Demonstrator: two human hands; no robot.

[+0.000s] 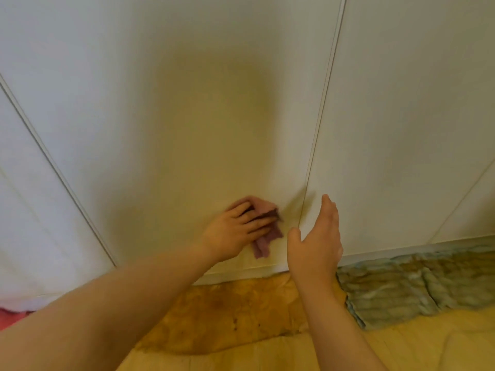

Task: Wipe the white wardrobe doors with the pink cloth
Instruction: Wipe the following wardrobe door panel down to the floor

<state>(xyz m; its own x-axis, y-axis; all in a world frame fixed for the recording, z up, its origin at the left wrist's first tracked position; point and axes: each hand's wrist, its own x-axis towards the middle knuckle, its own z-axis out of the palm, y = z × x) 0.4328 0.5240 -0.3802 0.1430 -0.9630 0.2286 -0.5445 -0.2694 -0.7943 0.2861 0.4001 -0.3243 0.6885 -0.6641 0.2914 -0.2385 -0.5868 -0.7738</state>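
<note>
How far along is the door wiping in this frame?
Done: cannot tell; the doors show no wipe marks. In hand: the left hand presses the cloth low on the middle door, near its right seam; the right hand is open beside it. Left: nothing shows the side doors wiped.

The pink cloth is half covered by the left hand; only its edges show. The wardrobe doors run past the top and both sides. At 8 o'clock, something red is cut off, unidentifiable. At 4 o'clock, a grey-blue quilted cover leaves the right edge.
</note>
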